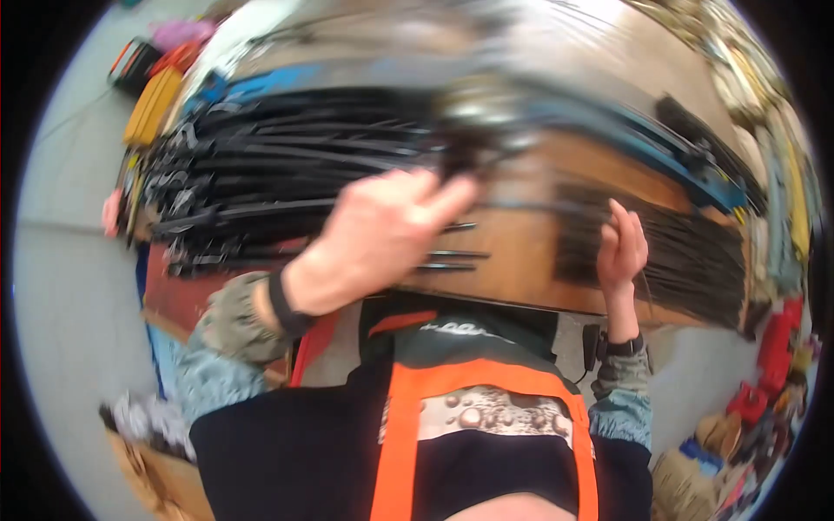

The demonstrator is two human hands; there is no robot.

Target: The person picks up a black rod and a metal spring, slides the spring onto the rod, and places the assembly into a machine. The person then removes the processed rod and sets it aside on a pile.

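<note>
My left hand (373,230) is over the middle of the bench, closed, its fingertips against a blurred dark part (460,148) below a shiny round metal piece (479,100). What exactly the fingers grip is smeared by motion. To the right, my right hand (624,247) is raised with its fingers together around one end of a thin dark rod (547,206), which runs blurred toward the metal piece. Beside that hand lies a pile of thin dark rods (682,252). Left of and behind my left hand, many long black bars (269,156) with fittings at their ends lie in a stack.
A blue metal rail (643,139) crosses the back of the wooden bench (512,252). At the far left stands a yellow box (154,106). Light-coloured bundles (777,174) line the right side. Red items (779,347) and a cardboard box (161,478) sit lower down.
</note>
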